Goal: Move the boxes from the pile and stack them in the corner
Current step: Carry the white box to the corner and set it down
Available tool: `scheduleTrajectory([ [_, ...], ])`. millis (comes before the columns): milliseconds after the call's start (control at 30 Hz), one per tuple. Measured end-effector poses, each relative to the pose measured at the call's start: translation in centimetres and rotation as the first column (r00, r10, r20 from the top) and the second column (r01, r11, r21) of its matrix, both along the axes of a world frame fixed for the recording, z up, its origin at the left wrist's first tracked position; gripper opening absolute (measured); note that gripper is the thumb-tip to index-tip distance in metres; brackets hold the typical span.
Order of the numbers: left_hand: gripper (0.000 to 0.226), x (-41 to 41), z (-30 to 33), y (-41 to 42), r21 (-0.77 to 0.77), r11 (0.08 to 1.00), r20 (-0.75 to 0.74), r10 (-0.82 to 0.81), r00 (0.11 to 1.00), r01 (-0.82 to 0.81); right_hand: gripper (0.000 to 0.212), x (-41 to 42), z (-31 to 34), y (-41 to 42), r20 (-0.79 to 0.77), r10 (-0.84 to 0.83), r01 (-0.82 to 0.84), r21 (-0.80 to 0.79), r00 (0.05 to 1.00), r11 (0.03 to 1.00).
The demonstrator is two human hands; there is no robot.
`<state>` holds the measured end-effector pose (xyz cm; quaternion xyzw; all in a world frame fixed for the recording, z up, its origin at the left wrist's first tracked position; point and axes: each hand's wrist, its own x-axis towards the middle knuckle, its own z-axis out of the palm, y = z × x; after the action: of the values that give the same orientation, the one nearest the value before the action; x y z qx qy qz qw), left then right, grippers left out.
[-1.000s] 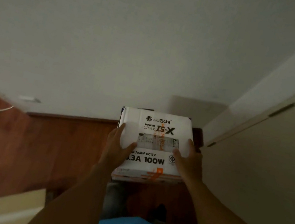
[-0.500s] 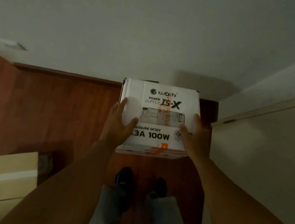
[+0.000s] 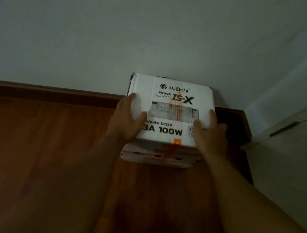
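dim room, wood floor [image 3: 41, 148] meeting white wall [image 3: 122, 29]. we're lowering the white psu box [image 3: 170, 109] w/ left hand [image 3: 127, 120] & right hand [image 3: 210, 134], fingers wrapping both sides, toward the corner [image 3: 235, 118]. est. one box nearly placed; no stack showing under it, pile out of view.

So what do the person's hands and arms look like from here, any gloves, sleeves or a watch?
Both are bare. The left hand and right hand wear no gloves, and I see no rings, though the light is dim. The forearms are uncovered up to the frame edge: no sleeves, watch or wristband in view.
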<state>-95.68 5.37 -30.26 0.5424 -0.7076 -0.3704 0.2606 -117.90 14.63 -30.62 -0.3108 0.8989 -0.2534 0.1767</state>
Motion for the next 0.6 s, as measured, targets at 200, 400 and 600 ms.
scheduleTrajectory([
  [200, 0.071, -0.5, 0.0, -0.1, -0.108, 0.994, 0.103, -0.022, 0.994, 0.034, 0.058, 0.7, -0.1, 0.2, -0.357, 0.116, -0.108, 0.042, 0.927, 0.993],
  [400, 0.056, -0.8, -0.7, -0.8, -0.29, 0.922, 0.356, -0.144, 0.923, 0.255, 0.053, 1.3, 0.4, -0.8, -0.393, 0.51, -0.508, 0.119, 0.765, 0.853],
  [600, 0.058, -1.9, -0.4, -1.2, -0.203, 0.887, 0.526, -0.257, 0.81, 0.414, 0.053, 1.0, 0.6, 0.5, -0.319, 0.525, -0.477, 0.221, 0.789, 0.851],
])
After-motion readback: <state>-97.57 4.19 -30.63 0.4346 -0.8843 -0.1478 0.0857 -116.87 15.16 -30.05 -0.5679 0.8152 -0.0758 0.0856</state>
